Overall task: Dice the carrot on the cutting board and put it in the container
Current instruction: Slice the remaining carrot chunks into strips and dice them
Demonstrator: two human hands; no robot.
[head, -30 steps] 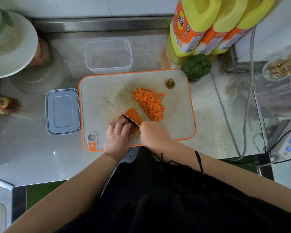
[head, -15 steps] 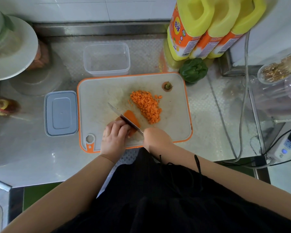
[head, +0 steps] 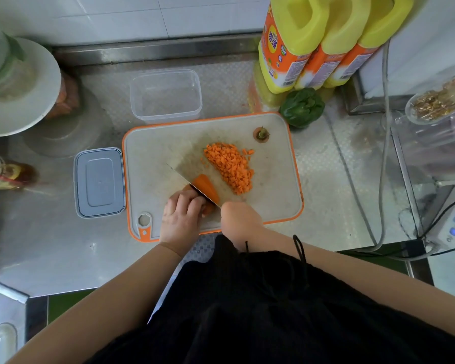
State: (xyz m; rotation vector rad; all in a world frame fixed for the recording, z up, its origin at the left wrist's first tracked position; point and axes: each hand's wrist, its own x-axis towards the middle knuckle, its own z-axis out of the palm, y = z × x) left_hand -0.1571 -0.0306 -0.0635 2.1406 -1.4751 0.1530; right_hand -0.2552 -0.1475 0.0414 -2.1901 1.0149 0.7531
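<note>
Remaining orange carrot chunk [head: 204, 185] lies near the front of the white cutting board with orange rim [head: 153, 151], partly under the left hand [head: 180, 219]. Left hand's grip: fingers curled down onto the chunk's near end, pinning it. Right hand [head: 241, 220] is closed round the handle of the steel kitchen knife [head: 188, 183]; the handle itself is hidden. The blade lies diagonally across the chunk.

Pile of small orange carrot dice [head: 230, 166] sits mid-board, just beside the chunk. The cut-off carrot top [head: 261, 134] is at the far right corner. The clear rectangular plastic container [head: 166, 95] stands on the steel desk [head: 50, 245] just behind the board, nothing visible inside it; its grey-blue lid [head: 99, 182] lies left of the board.

Handling judgement: carrot is stiff and dense, and a rounded side may roll, so hold it near the back end, fingertips tucked clear of the blade. Dice are light and scatter easily; scooping them on the blade looks best.

Writing: 3 yellow bottles with orange labels [head: 286, 46] carry print and barcodes, not legible. A dark bottle [head: 3, 174] at the left edge is too blurred to read.
</note>
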